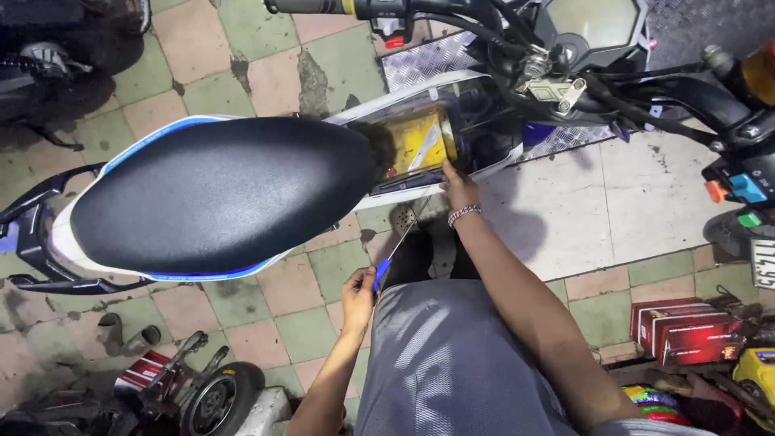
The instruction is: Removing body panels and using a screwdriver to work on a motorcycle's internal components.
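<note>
A motorbike with a wide black seat and white and blue side panels stands in front of me on a tiled floor. My left hand grips the blue handle of a long screwdriver, whose shaft points up toward the bike's side. My right hand, with a beaded bracelet on the wrist, rests against the bike's body just below a yellow part showing under a clear cover. Whether the right hand's fingers hold anything cannot be seen.
The handlebar and cables cross the top. A metal tread plate lies beyond the bike. Red boxes sit at the right, a small wheel and parts at bottom left, another bike at top left.
</note>
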